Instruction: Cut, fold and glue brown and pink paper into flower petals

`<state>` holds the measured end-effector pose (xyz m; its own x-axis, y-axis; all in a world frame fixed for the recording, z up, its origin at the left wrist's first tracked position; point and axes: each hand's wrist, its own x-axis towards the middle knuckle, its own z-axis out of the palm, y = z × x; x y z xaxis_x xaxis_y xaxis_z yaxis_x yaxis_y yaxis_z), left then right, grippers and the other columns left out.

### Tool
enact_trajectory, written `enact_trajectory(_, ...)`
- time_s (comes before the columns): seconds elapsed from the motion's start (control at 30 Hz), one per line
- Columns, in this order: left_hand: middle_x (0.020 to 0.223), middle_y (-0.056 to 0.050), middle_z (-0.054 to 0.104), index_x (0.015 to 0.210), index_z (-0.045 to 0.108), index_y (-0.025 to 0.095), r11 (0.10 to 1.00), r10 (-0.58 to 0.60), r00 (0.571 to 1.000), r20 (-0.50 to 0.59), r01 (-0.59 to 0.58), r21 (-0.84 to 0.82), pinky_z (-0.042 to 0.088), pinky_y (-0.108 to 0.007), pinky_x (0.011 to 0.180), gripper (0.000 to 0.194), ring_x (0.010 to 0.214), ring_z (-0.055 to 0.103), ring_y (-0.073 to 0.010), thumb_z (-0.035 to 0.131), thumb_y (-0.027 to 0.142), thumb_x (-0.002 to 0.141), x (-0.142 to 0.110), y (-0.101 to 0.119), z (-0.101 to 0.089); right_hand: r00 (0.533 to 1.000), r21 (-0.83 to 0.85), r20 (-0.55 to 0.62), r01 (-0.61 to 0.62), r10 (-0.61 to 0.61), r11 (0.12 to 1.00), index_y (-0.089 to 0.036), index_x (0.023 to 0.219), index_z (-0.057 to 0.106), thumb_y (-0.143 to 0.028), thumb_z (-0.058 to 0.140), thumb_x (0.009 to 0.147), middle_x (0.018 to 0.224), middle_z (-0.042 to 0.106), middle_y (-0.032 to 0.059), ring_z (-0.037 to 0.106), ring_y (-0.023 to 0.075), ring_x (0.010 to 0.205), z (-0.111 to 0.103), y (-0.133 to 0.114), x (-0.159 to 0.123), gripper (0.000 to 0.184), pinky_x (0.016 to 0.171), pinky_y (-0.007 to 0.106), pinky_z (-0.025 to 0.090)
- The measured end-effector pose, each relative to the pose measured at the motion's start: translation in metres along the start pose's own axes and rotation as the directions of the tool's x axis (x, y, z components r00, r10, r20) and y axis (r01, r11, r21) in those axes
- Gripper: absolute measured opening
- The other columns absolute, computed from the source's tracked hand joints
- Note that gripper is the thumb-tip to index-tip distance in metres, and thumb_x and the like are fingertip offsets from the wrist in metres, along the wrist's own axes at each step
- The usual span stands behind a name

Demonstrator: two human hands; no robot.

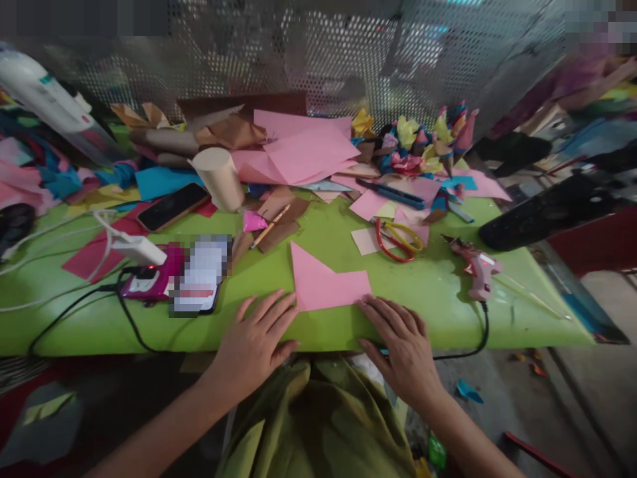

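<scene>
A piece of pink paper (328, 285) lies flat on the green table near its front edge, with a tall point at its upper left and a squarer right side. My left hand (261, 335) rests at the paper's lower left corner, fingers stretched out and thumb apart. On the other side, my right hand (398, 338) lies with its fingertips at the paper's lower right corner, fingers extended. Neither hand grips anything. Beyond the paper are red and yellow-handled scissors (398, 240) and a pencil (270, 227).
A pink glue gun (478, 269) with a black cord lies to the right, near a black cylinder (537, 206). Left stand a phone (202, 272) and a magenta power adapter (154, 282) with cables. Behind are pink sheets (308, 149), a cardboard tube (217, 178) and folded paper flowers (408, 133).
</scene>
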<state>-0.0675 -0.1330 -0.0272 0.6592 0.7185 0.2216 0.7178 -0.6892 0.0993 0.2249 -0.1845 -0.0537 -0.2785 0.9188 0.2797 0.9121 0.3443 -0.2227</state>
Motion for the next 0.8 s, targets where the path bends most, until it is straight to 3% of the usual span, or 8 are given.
enact_trajectory(0.13, 0.139, -0.014, 0.064, 0.132, 0.06, 0.016, 0.998, 0.017, 0.997, -0.081, -0.022, -0.059, 0.04, -0.047, 0.11, 0.038, 0.131, 0.054, -0.0296, 0.049, 0.035, 0.101, 0.02, -0.001, 0.003, 0.995, 0.086, -0.097, -0.019, 0.027, 0.996, -0.026, 0.15, 0.044, -0.03, 0.05, 0.1, 0.14, 0.064, 0.0109, 0.059, 0.0289, 0.124, -0.011, 0.016, 0.015, 0.051, 0.098, 0.046, 0.045)
enact_trajectory(0.23, 0.141, -0.014, 0.061, 0.139, 0.054, 0.017, 0.995, 0.025, 0.997, -0.074, -0.032, -0.096, 0.041, -0.046, 0.111, 0.043, 0.132, 0.053, -0.0286, 0.05, 0.036, 0.101, 0.046, 0.003, 0.01, 0.984, 0.069, -0.162, -0.07, 0.081, 0.995, -0.028, 0.139, 0.057, -0.03, 0.049, 0.101, 0.133, 0.068, 0.0098, 0.062, 0.0291, 0.121, -0.027, 0.04, 0.052, 0.039, 0.096, 0.046, 0.049)
enact_trajectory(0.3, 0.14, -0.014, 0.062, 0.142, 0.051, 0.017, 0.993, 0.008, 0.999, -0.044, -0.013, -0.118, 0.043, -0.046, 0.109, 0.05, 0.129, 0.056, -0.0289, 0.055, 0.04, 0.098, 0.064, 0.007, 0.015, 0.982, 0.02, -0.149, -0.116, 0.118, 0.993, -0.027, 0.133, 0.063, -0.031, 0.049, 0.101, 0.132, 0.069, 0.0097, 0.063, 0.0297, 0.12, -0.037, 0.059, 0.087, 0.036, 0.096, 0.047, 0.05)
enact_trajectory(0.4, 0.133, -0.014, 0.066, 0.139, 0.053, 0.017, 0.99, -0.043, 0.999, 0.018, 0.045, -0.135, 0.047, -0.045, 0.103, 0.054, 0.122, 0.06, -0.0296, 0.065, 0.042, 0.093, 0.084, 0.011, 0.019, 0.977, -0.107, -0.017, -0.213, 0.212, 0.971, -0.026, 0.133, 0.064, -0.029, 0.049, 0.099, 0.136, 0.067, 0.0087, 0.061, 0.0278, 0.123, -0.044, 0.083, 0.144, 0.037, 0.1, 0.043, 0.05)
enact_trajectory(0.5, 0.128, -0.011, 0.068, 0.136, 0.055, 0.019, 0.987, -0.077, 0.995, 0.061, 0.085, -0.136, 0.048, -0.043, 0.099, 0.056, 0.117, 0.061, -0.0291, 0.074, 0.038, 0.087, 0.093, 0.013, 0.019, 0.96, -0.18, -0.009, -0.278, 0.281, 0.943, -0.024, 0.136, 0.063, -0.021, 0.051, 0.094, 0.139, 0.065, 0.0111, 0.061, 0.0307, 0.124, -0.039, 0.102, 0.193, 0.043, 0.101, 0.045, 0.048)
enact_trajectory(0.6, 0.124, -0.01, 0.068, 0.137, 0.054, 0.021, 0.983, -0.094, 0.99, 0.101, 0.109, -0.145, 0.049, -0.043, 0.096, 0.062, 0.114, 0.061, -0.0291, 0.079, 0.036, 0.083, 0.095, 0.012, 0.019, 0.934, -0.241, 0.002, -0.346, 0.357, 0.907, -0.022, 0.14, 0.059, -0.016, 0.052, 0.092, 0.14, 0.063, 0.0139, 0.061, 0.0321, 0.123, -0.028, 0.118, 0.223, 0.049, 0.097, 0.043, 0.048)
enact_trajectory(0.8, 0.12, -0.008, 0.067, 0.133, 0.056, 0.022, 0.957, -0.133, 0.983, 0.125, 0.161, -0.241, 0.047, -0.042, 0.098, 0.061, 0.117, 0.059, -0.0281, 0.083, 0.03, 0.079, 0.099, 0.009, 0.025, 0.905, -0.308, 0.041, -0.391, 0.422, 0.867, -0.019, 0.135, 0.061, -0.006, 0.048, 0.085, 0.137, 0.063, 0.0157, 0.061, 0.0303, 0.121, -0.012, 0.14, 0.237, 0.053, 0.095, 0.04, 0.047)
